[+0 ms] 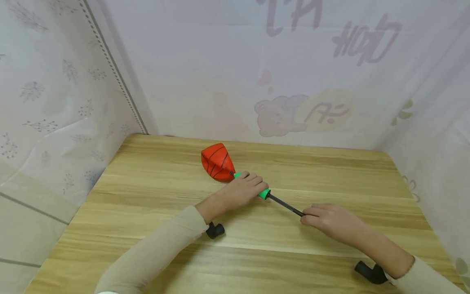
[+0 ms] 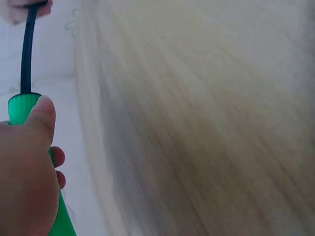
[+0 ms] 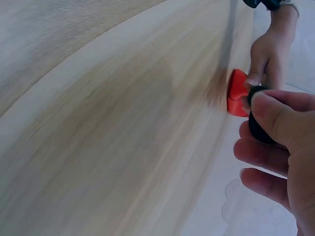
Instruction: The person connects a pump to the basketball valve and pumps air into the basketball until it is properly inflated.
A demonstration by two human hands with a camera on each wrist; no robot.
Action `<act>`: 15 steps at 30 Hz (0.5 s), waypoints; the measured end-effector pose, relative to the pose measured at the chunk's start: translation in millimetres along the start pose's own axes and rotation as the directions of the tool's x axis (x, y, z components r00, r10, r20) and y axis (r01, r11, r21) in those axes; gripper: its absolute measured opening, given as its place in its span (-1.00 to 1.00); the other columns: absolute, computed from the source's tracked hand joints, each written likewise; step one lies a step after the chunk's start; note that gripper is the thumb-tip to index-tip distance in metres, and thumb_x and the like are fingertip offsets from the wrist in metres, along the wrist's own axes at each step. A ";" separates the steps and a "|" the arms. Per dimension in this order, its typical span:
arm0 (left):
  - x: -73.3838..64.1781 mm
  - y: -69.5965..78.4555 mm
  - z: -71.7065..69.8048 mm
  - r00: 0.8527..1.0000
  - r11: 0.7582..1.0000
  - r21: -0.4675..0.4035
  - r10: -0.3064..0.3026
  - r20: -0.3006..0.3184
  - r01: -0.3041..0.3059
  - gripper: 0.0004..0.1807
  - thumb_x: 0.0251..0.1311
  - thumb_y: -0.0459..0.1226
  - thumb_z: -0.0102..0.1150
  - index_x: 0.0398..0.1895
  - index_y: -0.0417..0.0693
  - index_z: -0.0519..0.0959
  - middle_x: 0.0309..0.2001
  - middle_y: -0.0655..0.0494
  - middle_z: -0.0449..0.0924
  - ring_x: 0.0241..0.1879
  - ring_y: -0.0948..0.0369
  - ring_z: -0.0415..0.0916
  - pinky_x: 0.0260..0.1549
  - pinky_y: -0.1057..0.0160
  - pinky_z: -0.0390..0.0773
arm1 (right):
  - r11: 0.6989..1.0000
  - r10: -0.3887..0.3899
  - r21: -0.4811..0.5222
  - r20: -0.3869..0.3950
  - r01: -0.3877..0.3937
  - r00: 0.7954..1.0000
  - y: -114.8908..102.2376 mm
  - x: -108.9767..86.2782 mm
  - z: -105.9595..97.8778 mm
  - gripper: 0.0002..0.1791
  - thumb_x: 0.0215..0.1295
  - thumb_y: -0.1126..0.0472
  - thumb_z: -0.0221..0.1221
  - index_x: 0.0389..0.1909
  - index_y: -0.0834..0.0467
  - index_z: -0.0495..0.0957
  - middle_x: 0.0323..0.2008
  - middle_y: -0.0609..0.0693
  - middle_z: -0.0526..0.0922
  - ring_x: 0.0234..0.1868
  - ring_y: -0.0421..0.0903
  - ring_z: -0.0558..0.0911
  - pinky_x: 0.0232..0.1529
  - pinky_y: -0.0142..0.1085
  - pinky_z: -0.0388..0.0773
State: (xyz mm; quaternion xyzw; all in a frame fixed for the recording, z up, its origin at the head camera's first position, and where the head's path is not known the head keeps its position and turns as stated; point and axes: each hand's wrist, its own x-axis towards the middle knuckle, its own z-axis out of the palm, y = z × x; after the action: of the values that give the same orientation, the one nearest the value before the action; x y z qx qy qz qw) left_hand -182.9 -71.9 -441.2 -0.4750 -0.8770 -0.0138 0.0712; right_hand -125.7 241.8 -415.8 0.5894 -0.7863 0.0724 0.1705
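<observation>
A partly deflated red ball (image 1: 216, 161) with black lines, like a basketball, lies toward the back of the wooden table. The green barrel of a hand pump (image 1: 263, 194) reaches its lower right edge. My left hand (image 1: 240, 190) wraps round this barrel, its thumb (image 2: 43, 110) lying along the green end in the left wrist view. From there a black rod (image 1: 285, 204) extends out to my right hand (image 1: 332, 222). In the right wrist view, the right thumb and fingers pinch the pump's round black handle (image 3: 259, 125). Where pump and ball meet is partly hidden by the left hand.
The wooden table (image 1: 293, 269) runs back to a printed wall sheet (image 1: 205, 81) with a pale bear and lettering. More patterned sheeting hangs at left and right. Black wrist-worn pieces (image 1: 215, 231) show beside both forearms, close over the table.
</observation>
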 end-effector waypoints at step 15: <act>0.3 7.9 -2.8 0.996 0.995 0.087 -0.064 0.063 0.058 -0.63 0.52 0.01 -0.02 0.22 0.06 0.42 0.03 0.18 0.47 0.05 0.17 0.36 0.13 0.15 0.31 | 0.999 -0.022 0.031 0.068 0.020 0.997 19.4 57.2 26.9 -0.76 0.07 0.39 0.43 -0.25 0.10 0.67 -0.29 -0.10 0.69 -0.36 -0.22 0.62 -0.38 -0.47 0.55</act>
State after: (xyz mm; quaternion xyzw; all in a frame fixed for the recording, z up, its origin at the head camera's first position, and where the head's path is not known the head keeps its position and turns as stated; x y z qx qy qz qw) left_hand -176.2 -67.6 -438.7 -0.4448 -0.8927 0.0371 0.0620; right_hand -163.2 187.4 -419.0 0.6023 -0.7842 0.0624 0.1352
